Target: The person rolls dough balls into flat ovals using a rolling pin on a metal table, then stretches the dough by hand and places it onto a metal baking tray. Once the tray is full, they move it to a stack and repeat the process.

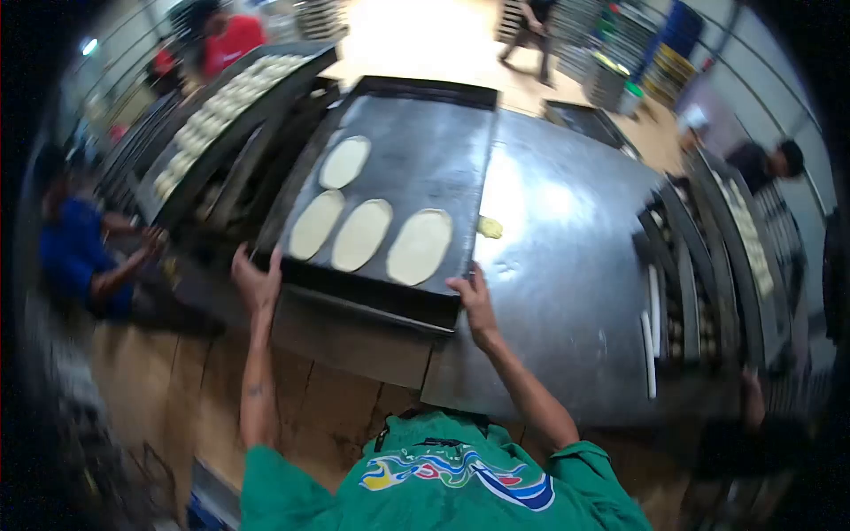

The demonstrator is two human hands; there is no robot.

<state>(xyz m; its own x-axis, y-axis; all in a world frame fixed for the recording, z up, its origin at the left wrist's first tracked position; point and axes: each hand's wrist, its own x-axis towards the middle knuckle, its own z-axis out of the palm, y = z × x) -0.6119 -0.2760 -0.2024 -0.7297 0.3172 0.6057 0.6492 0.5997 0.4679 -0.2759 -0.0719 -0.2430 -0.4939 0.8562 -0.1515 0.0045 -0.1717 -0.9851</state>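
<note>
A dark metal baking tray (416, 133) lies tilted in view over the worktable, with several flat oval dough pieces (361, 235) on its near half. My left hand (257, 281) is closed on the tray's near left corner, thumb raised along the edge. At the near right corner, my right hand (475, 303) grips the tray's side. The fingers under the tray are partly hidden on both hands. A small yellowish lump of dough (490, 227) sits on the table just beyond the tray's right edge.
The shiny metal worktable (567, 292) extends right. Stacked trays with dough balls (232, 104) stand at the left, others (744, 230) at the right. White rods (649, 354) lie near the right stack. People stand around: one in blue (75, 252), one in red (232, 42).
</note>
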